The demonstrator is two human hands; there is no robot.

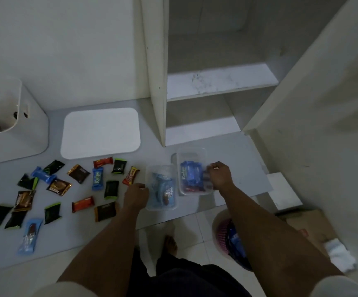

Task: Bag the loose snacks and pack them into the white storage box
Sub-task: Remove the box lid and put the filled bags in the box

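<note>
Step in hand: filling clear bags. Right hand [220, 174] curled on the far bag [192, 170] of blue bars; left hand [136, 195] curled at the near bag [162, 187], hold unclear. Loose snacks [55, 187] scattered left on the counter [238, 159]. Box [13, 125] far left, open, lid [101, 132] beside it. Next, probably: gather snacks, keeping clear of the near edge; open room lies leftward.

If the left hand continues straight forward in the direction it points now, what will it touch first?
Probably the red snack packet just beyond the left hand; the clear tub lies close on its right, so depth leaves some doubt.
</note>
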